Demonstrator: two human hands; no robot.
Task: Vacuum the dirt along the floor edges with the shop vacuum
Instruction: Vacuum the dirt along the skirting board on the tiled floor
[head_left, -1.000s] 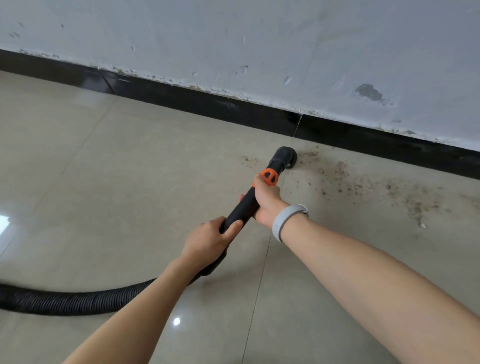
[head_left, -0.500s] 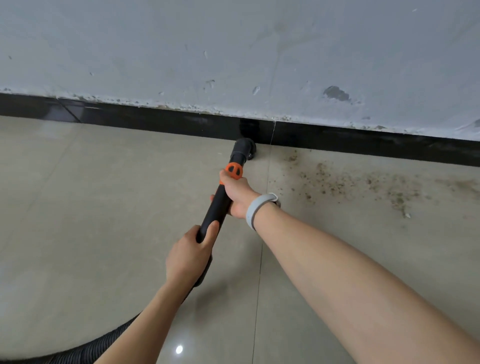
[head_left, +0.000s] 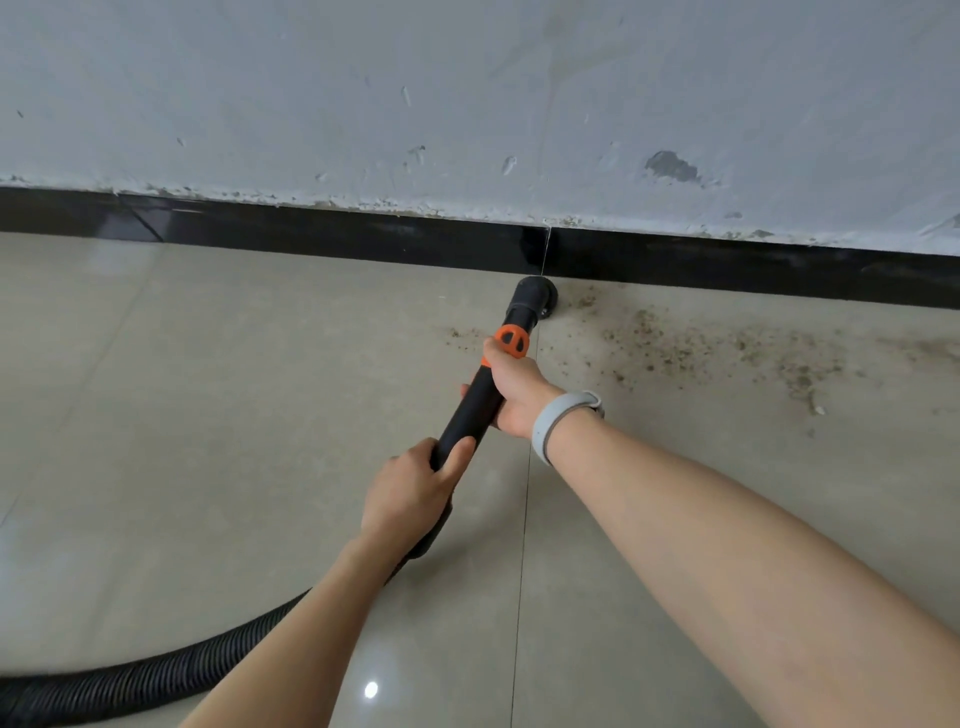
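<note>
Black wand (head_left: 475, 402): 2 hands on it, angled down so the nozzle (head_left: 535, 299) sits against the skirting (head_left: 311, 236).
Right hand (head_left: 517, 387): wrapped round it near the orange collar (head_left: 511, 340), steering.
Left hand (head_left: 410, 493): gripping the rear, hose (head_left: 156, 675) trailing left.
Dirt (head_left: 701, 353): scattered right of the nozzle, near the edge.

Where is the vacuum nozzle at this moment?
In the head view the vacuum nozzle sits centre frame on the floor, against the black skirting board, just left of the dirt patch.

Two bare forearms reach forward; the left hand (head_left: 410, 493) grips nearer the body, the right hand (head_left: 517, 389) grips farther ahead, fingers curled.
</note>
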